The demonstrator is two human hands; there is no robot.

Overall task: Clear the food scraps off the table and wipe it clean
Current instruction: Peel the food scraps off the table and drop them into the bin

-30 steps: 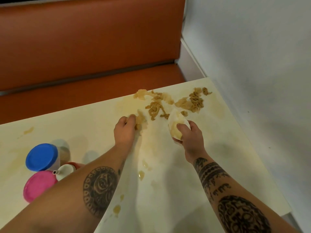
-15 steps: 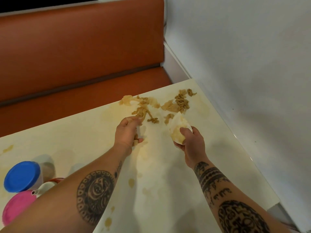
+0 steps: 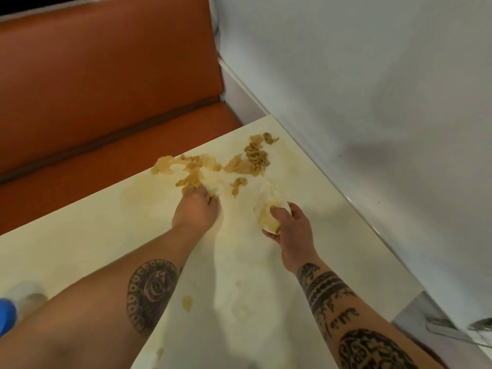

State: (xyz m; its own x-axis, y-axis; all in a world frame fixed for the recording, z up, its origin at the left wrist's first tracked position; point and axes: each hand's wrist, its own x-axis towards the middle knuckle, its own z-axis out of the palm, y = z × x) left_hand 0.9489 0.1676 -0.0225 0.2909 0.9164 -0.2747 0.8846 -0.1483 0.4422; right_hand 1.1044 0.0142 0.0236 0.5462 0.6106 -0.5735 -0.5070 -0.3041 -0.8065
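View from above of a cream-coloured, glossy rectangular table (image 3: 80, 249), with two tattooed forearms reaching forward across it. The table's far edge runs diagonally from the middle left up to a corner at upper centre. Beyond that edge is an orange padded bench seat (image 3: 106, 102). The table's right edge runs from the corner down to the lower right, close along a plain grey wall (image 3: 372, 102), so there is little room on that side. The widest bare surface lies to the left and between the two arms. A blue round lid (image 3: 6, 315) shows at the far left edge of the view, beside the left forearm.

The tan, shredded, wet-looking food scraps (image 3: 253, 161) lie in a loose band just inside the far edge, close to the corner. Some pieces sit at the very brink above the bench. Pale yellow-brown smears surround them, and a small brown spot (image 3: 187, 302) lies nearer, between the arms.

The left hand (image 3: 197, 209) rests palm down with its fingers bent into the near end of the scraps. Whether they have closed on a clump cannot be told. The right hand (image 3: 292, 227), just right of it and nearer the wall, grips a crumpled white paper napkin stained yellow-brown (image 3: 269, 214), with the thumb pressed on top.
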